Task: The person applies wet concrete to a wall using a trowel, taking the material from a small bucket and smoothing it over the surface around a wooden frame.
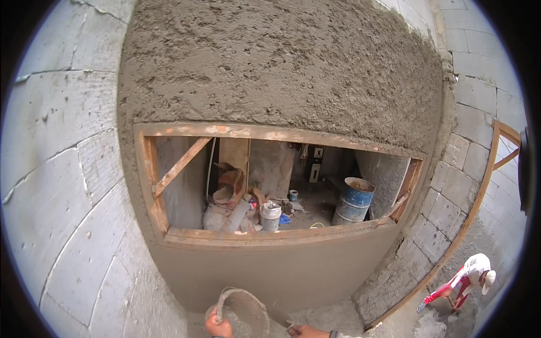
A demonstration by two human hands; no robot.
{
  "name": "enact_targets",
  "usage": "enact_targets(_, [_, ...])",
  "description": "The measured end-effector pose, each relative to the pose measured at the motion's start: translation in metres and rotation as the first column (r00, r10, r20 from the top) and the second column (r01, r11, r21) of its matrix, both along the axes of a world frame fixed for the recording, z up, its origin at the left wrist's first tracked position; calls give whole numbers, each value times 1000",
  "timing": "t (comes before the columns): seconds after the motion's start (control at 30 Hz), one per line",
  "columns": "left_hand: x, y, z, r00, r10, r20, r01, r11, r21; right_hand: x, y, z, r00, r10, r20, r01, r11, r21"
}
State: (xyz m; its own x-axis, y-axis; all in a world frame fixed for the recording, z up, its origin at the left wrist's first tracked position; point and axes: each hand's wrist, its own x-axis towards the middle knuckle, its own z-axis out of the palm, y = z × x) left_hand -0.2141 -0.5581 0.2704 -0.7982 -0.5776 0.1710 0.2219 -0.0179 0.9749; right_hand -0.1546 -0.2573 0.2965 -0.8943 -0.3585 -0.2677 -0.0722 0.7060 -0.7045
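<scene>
At the lower edge, my left hand (218, 325) is closed on the rim of a grey, mortar-caked bucket (256, 304). The bucket is tilted, and wet grey mortar coats its inside. Just right of it, my right hand (309, 332) is closed round the handle of a trowel (280, 318). The trowel's dark blade points toward the bucket and is partly lost against the grey behind it. Ahead stands a wall with fresh mortar (270, 62), rough above the window opening. Below the opening, the wall's plaster looks smoother.
A wooden frame (270, 239) borders the opening. Inside are a blue drum (354, 203), a whitish bucket (270, 217) and torn sacks (228, 188). Block walls (62, 169) rise on both sides. At lower right, another person (472, 277) bends over near a long wooden beam (445, 269).
</scene>
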Motion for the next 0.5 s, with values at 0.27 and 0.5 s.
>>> enact_targets(0.27, [-20, 54, 14, 923, -367, -120, 374, 926, 50, 61, -6, 41, 913, 43, -405, 53, 973, 223])
enact_targets(0.5, [39, 70, 121, 768, -612, -191, 519, 769, -373, 72, -28, 67, 690, -316, 651, 608, 742, -283])
